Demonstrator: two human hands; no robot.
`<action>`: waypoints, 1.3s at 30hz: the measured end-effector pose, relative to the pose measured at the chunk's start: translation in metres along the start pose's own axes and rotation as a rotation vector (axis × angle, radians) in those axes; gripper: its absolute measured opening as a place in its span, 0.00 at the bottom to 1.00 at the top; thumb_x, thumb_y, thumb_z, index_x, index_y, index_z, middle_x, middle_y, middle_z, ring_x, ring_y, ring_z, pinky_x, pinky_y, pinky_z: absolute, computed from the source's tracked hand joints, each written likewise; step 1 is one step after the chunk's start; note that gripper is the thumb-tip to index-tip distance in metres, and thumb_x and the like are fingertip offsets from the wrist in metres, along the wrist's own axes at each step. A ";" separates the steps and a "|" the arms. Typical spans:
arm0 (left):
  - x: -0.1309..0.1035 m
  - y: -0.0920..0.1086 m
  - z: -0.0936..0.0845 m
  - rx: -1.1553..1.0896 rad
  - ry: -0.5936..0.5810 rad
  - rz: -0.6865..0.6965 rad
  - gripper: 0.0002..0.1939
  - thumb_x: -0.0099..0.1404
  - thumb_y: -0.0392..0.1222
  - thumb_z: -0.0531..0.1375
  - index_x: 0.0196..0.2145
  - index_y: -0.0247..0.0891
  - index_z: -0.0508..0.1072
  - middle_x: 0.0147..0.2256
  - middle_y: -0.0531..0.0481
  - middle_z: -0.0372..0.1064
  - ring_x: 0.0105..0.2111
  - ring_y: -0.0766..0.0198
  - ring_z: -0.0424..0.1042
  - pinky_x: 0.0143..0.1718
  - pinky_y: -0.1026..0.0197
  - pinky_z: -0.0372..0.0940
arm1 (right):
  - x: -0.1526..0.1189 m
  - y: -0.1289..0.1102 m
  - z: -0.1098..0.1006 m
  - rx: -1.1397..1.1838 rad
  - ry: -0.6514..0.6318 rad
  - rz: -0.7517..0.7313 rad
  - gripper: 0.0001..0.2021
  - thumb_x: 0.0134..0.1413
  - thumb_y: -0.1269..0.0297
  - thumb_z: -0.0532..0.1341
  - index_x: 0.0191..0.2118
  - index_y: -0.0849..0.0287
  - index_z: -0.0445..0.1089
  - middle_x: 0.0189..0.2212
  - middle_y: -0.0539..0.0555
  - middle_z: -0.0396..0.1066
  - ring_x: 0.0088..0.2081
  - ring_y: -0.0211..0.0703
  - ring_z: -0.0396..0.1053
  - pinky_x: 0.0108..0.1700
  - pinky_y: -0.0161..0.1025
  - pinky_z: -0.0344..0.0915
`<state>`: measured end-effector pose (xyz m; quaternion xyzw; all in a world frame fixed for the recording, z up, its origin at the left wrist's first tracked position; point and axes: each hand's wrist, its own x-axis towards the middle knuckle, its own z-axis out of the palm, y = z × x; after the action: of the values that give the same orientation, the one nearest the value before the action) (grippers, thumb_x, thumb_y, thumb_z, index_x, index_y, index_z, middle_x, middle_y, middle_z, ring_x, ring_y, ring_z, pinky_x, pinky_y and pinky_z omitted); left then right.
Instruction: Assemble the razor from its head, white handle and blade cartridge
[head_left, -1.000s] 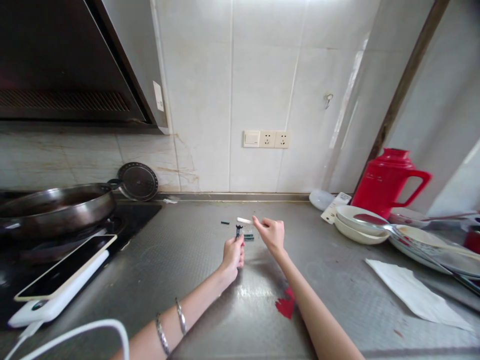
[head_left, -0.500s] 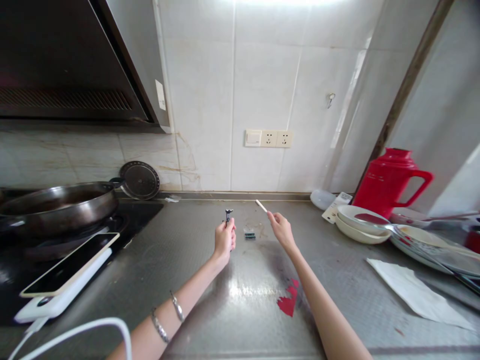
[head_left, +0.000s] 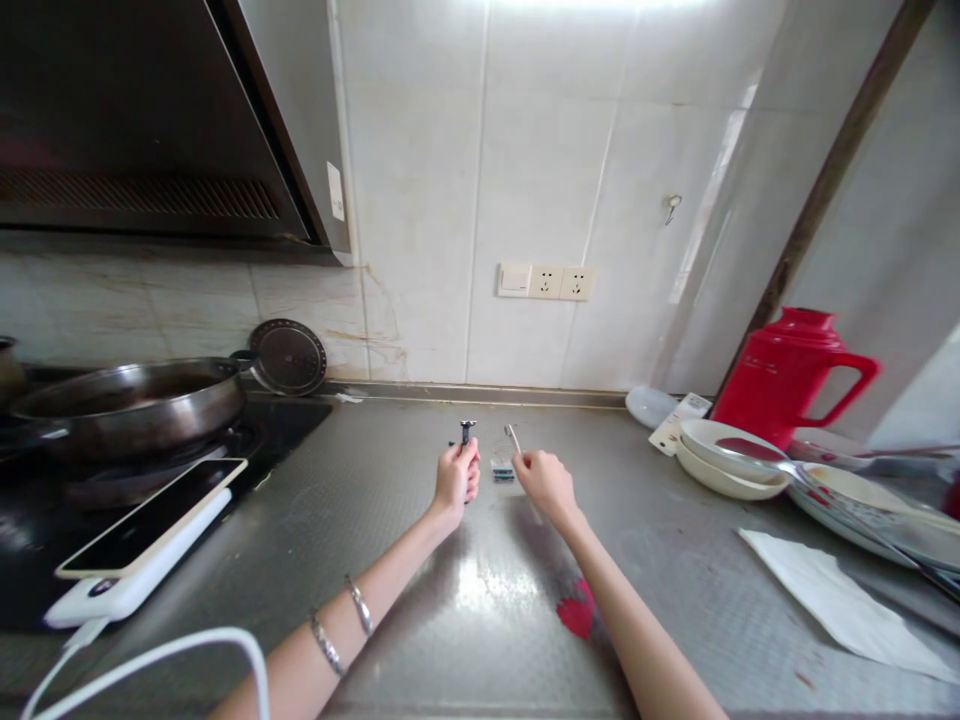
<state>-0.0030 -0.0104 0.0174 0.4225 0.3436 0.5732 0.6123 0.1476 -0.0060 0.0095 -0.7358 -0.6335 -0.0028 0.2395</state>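
Observation:
My left hand (head_left: 456, 478) is closed around the handle of a small black razor (head_left: 468, 432), its T-shaped head pointing up. Off to the right, my right hand (head_left: 546, 485) is pinching a thin white stick (head_left: 514, 438) that slants up and left from the fingers; its exact kind is too small to tell. Between the two hands, on the metal counter (head_left: 375, 540), lies a small clear pack with dark strips (head_left: 503, 471), which neither hand touches. A red paper-like piece (head_left: 576, 608) lies nearer, partly hidden behind my right forearm.
At left, a steel pan (head_left: 135, 400) sits on the black stove, with a phone (head_left: 154, 520) on a white power bank (head_left: 135, 590) and its cable in front. At right stand a red thermos (head_left: 780, 375), stacked bowls (head_left: 727, 470), plates and a white napkin (head_left: 840, 600).
My right hand has moved slightly left and lower, turning the white stick more upright. The razor stays in my left hand. The whole view has shifted a little.

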 end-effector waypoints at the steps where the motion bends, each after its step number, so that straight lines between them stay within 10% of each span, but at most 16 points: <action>1: 0.000 -0.001 0.000 0.000 -0.001 0.000 0.19 0.52 0.56 0.59 0.22 0.38 0.58 0.13 0.63 0.43 0.10 0.78 0.41 0.09 0.72 0.36 | -0.003 -0.005 0.002 -0.032 -0.039 -0.023 0.19 0.54 0.56 0.49 0.24 0.59 0.73 0.26 0.61 0.73 0.29 0.45 0.71 0.25 0.33 0.54; 24: -0.003 -0.001 0.003 0.000 -0.007 -0.007 0.20 0.51 0.55 0.59 0.20 0.38 0.56 0.12 0.64 0.43 0.09 0.79 0.41 0.09 0.71 0.36 | -0.015 -0.028 0.031 -0.160 -0.200 -0.146 0.19 0.56 0.58 0.47 0.32 0.60 0.74 0.32 0.63 0.74 0.34 0.51 0.72 0.33 0.39 0.62; 32: 0.000 -0.001 -0.002 0.021 -0.018 -0.032 0.20 0.51 0.56 0.59 0.21 0.39 0.56 0.12 0.64 0.43 0.08 0.78 0.41 0.09 0.72 0.35 | 0.024 -0.009 0.007 -0.037 -0.049 -0.173 0.19 0.55 0.55 0.48 0.25 0.57 0.72 0.25 0.57 0.72 0.29 0.43 0.69 0.26 0.33 0.53; 39: 0.010 -0.009 -0.014 0.056 -0.013 -0.046 0.21 0.50 0.57 0.59 0.21 0.39 0.56 0.12 0.64 0.43 0.08 0.78 0.40 0.09 0.71 0.34 | 0.046 0.023 0.033 0.179 -0.115 -0.412 0.11 0.53 0.60 0.54 0.33 0.57 0.73 0.36 0.54 0.70 0.40 0.41 0.65 0.39 0.33 0.58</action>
<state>-0.0111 0.0010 0.0039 0.4350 0.3652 0.5465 0.6154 0.1685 0.0471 -0.0138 -0.5657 -0.7807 0.0465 0.2613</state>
